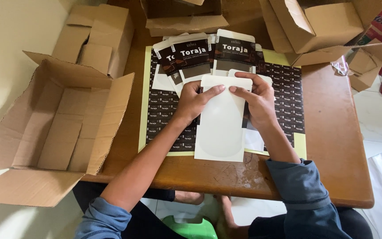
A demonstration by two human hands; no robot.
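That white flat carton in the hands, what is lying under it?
Under the white carton lies a dark printed sheet with a yellow border, on the wooden table. White paper peeks out at its right edge. Whatever lies directly beneath is covered.

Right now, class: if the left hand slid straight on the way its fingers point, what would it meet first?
The left hand points right across the white flat carton; it would probably meet the right hand fingertips first, almost touching already.

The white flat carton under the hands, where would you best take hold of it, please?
Probably by its two long side edges near the top, one from each side: the white carton lies flat and tall, and the left hand and right hand already flank its top flap.
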